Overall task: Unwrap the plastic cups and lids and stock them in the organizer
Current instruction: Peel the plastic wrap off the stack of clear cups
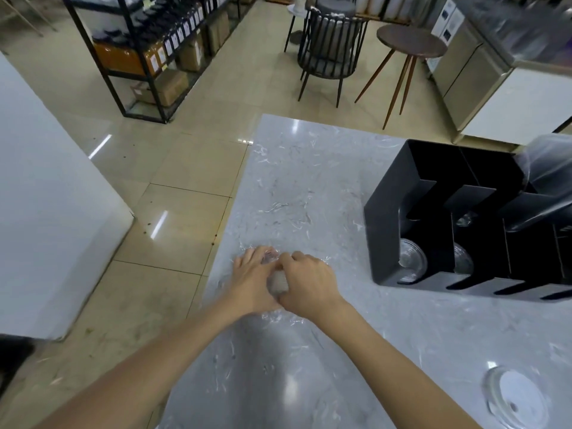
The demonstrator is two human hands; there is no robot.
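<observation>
A clear plastic wrapper (272, 315) lies flat on the grey marble counter (297, 187) near its left edge. My left hand (252, 280) and my right hand (306, 281) press together on it, fingers closed on the crumpled film. The black organizer (393, 193) stands at the right, with clear lids (411, 261) in its two left slots. A stack of clear cups in plastic (548, 178) leans into its right side. More clear lids (513, 397) lie at the counter's near right.
The counter's left edge drops to a tiled floor (173, 218). A white cabinet (46, 212) stands to the left. Beyond the counter are a black shelf rack (145, 51), a chair (331, 48) and a round stool (408, 41).
</observation>
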